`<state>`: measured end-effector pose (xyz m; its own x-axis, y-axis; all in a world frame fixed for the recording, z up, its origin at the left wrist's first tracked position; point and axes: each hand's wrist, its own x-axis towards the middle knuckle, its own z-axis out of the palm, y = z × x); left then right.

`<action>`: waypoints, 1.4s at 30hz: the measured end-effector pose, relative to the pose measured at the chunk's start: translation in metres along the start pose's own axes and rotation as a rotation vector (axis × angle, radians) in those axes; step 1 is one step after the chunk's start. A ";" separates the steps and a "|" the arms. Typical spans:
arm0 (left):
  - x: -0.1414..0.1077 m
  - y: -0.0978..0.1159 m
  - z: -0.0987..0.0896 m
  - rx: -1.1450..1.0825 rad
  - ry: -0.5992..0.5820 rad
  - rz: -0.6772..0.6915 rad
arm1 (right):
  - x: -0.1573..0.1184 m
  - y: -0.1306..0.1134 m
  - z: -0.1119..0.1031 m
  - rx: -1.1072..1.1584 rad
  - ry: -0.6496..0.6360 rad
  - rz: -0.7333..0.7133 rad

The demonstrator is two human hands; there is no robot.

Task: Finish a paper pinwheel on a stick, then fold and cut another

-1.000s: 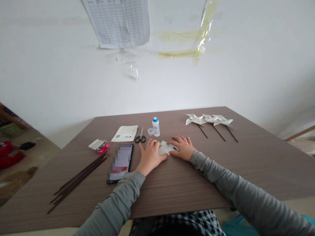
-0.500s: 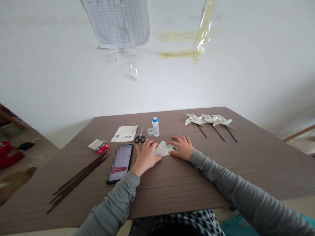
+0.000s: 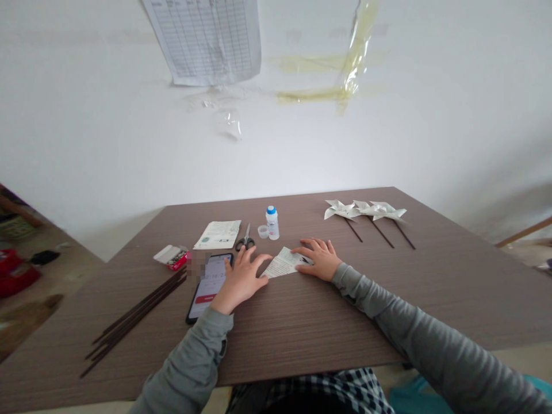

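Brown wood-grain table (image 3: 388,322) fills the lower frame; its near edge hides the person's lap, and both grey sleeves are cut off at the bottom.

Printed chart (image 3: 207,37) on the wall at 12 o'clock, top cropped, print unreadable. Bundle of dark sticks (image 3: 133,316) at 8 o'clock from the hands. Three paper pinwheels (image 3: 364,210) at 2 o'clock, well apart from the hands. Phone (image 3: 207,283) partly under the left hand (image 3: 238,282); screen partly blurred.

Left hand lies flat, fingers spread, gripping nothing, fingertips at the paper's left edge. Right hand (image 3: 318,260) also flat and spread, pressing the paper's right end.

Folded paper (image 3: 284,263) lies on the table between the hands: white, faint print too small to read, pointed left corner, right part hidden under the right hand.

Scissors (image 3: 245,240) and glue bottle (image 3: 272,222) at 12 o'clock.
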<state>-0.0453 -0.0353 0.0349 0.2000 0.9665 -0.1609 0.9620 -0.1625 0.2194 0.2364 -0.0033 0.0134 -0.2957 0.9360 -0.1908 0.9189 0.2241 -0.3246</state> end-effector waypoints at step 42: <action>0.022 0.009 0.037 -0.071 0.184 0.139 | -0.005 -0.012 0.004 0.022 0.038 0.066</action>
<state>-0.0249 -0.0229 -0.0024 0.2858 0.9569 0.0521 0.9109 -0.2882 0.2953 0.2259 -0.0114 0.0145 -0.2246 0.9582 -0.1771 0.9298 0.1564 -0.3331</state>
